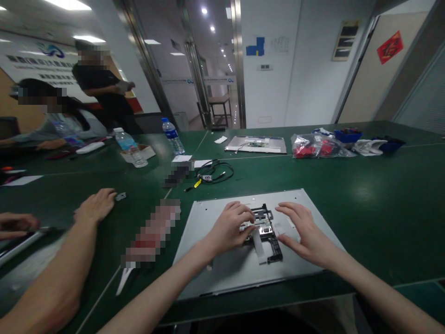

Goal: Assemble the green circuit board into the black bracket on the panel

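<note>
Left hand: the left hand (229, 226) is over the black frame (276, 250), at its left side. Its grip is curled, with a small gap between thumb and finger. I cannot tell if it has hold of anything.
Right hand: the right hand (306, 232) is just beside the frame, on its right. Its grip is spread wide and holds nothing.
Black frame: it lies on the big grey panel (239, 273), between the two hands. It has shiny metal bits, and a whitish strip (258, 246) hangs down over it.
Big grey panel: it lies flat on the green table (382, 208), near the front edge.
Behind the panel: a black cable (227, 177) in loops with a yellow tag (198, 183), a thinner panel (234, 146) and a clear bag (321, 147) with red things inside.
Left side: another person's hand (97, 204) is by a small grey piece (121, 196).
Bottles: two stand (172, 135) (130, 147) farther back.
</note>
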Available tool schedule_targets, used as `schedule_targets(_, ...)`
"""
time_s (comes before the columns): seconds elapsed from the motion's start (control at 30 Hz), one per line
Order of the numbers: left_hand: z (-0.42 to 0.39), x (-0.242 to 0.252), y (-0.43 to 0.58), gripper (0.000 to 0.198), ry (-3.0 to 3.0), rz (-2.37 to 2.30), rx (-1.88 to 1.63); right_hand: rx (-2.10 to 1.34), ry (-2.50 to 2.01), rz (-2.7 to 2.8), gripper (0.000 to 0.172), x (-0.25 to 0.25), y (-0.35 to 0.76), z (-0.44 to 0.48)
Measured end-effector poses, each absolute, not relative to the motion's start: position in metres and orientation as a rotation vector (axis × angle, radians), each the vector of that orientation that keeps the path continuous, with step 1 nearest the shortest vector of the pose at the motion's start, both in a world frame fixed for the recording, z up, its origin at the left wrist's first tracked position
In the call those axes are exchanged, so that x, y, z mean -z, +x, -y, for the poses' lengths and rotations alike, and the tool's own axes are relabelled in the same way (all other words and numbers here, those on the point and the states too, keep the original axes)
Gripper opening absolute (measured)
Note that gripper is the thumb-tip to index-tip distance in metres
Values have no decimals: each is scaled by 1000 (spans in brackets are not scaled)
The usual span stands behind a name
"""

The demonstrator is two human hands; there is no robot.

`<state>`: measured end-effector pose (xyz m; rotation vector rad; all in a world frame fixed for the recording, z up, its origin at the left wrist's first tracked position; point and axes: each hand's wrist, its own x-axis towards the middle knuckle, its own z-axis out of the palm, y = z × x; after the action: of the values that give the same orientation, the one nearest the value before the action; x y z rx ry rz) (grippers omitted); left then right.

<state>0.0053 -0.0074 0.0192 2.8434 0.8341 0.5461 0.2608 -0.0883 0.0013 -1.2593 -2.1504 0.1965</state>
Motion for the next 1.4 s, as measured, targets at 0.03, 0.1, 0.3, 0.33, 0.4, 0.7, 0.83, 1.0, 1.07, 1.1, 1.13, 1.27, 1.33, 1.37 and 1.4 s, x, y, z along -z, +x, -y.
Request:
schedule_targets(0.03,9,-25,2,7,2837,-851,-544,-197,-1281,2147,55,-1,265,98)
schedule_targets(0.1,17,-37,-8,9,2831,-905,-526,-211,-1329,2148,54,4,273,115)
schedule_targets(0.3,62,-43,-65,25,2774,-1319,-387,-180,-1534,2111,62,52,297,152)
schedule_targets(0.33,70,-35,-76,31,2744,-1419,-376,-154,-1587,2097,66,61,299,157)
schedule_targets(0.4,84,-17,-97,47,2697,-1598,-332,-114,-1696,2087,73,76,301,163)
schedule_targets(0.7,117,34,-133,72,2602,-2039,-148,40,-1914,2086,75,96,298,177)
schedule_targets(0.83,113,42,-134,67,2594,-1962,-240,184,-1927,2084,73,96,307,183)
schedule_targets(1.0,108,43,-116,56,2682,-1750,-354,367,-1969,2039,63,78,323,182)
schedule_targets(1.07,108,38,-101,56,2706,-1672,-349,408,-1941,1981,59,64,318,179)
schedule_targets(1.1,108,35,-91,56,2710,-1635,-353,409,-1903,1960,57,56,311,177)
schedule_targets(1.13,108,32,-81,55,2723,-1577,-357,400,-1848,1951,54,50,301,175)
schedule_targets(1.27,109,14,-35,54,2690,-1387,-277,249,-1598,2095,39,31,246,160)
schedule_targets(1.33,107,8,-11,50,2651,-1293,-244,180,-1529,2167,33,29,219,148)
schedule_targets(1.37,106,5,-1,46,2631,-1235,-250,150,-1531,2189,33,29,209,142)
schedule_targets(1.4,105,4,8,42,2612,-1174,-255,134,-1547,2199,33,30,202,135)
